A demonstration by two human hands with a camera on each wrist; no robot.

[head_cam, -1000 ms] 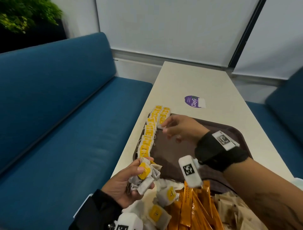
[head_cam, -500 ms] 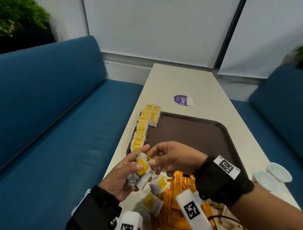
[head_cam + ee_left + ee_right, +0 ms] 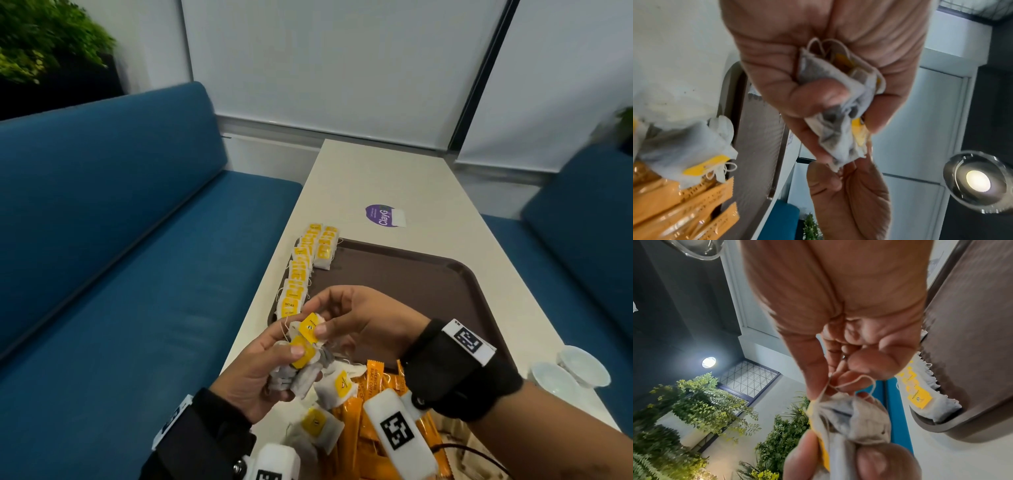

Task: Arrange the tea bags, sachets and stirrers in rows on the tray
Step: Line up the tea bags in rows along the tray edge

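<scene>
Left hand [image 3: 263, 370] grips a bunch of tea bags [image 3: 301, 370] w/ fingers curled round them, held above the table's near edge, just short of the tray [image 3: 404, 274]. Right hand [image 3: 359, 318] pinches one bag's yellow tag [image 3: 310, 327] btwn thumb & forefinger. Bags look light, soft, crushable; strings likely tangle. Prob. best to take each by its tag, not the thin paper. Row of tea bags [image 3: 301, 270] lies along tray's left rim.

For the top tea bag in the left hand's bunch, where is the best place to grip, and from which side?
Grip its yellow tag, coming from above on the tray side. The tag stands clear above the bunch of tea bags that the left hand grips, so the right hand can probably pinch it alone.
</scene>
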